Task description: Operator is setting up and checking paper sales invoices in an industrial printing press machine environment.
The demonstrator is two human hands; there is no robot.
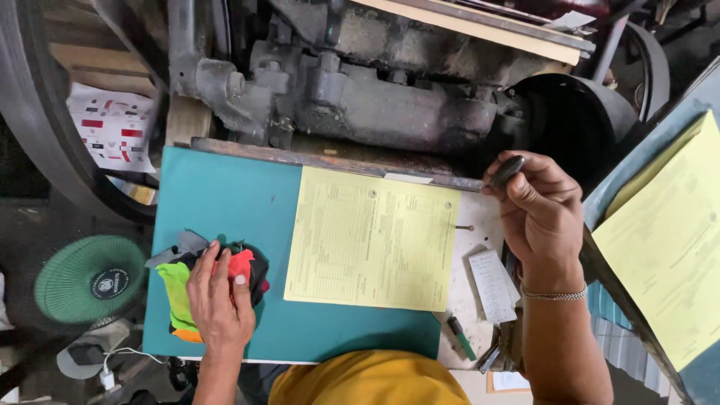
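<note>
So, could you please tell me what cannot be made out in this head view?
- Dark object in the right hand: fingers cover its lower end.
- Yellow form: print too small.
- Cloth scraps: partly hidden under the left hand.
- Second yellow sheet: cut off by the right edge.
</note>
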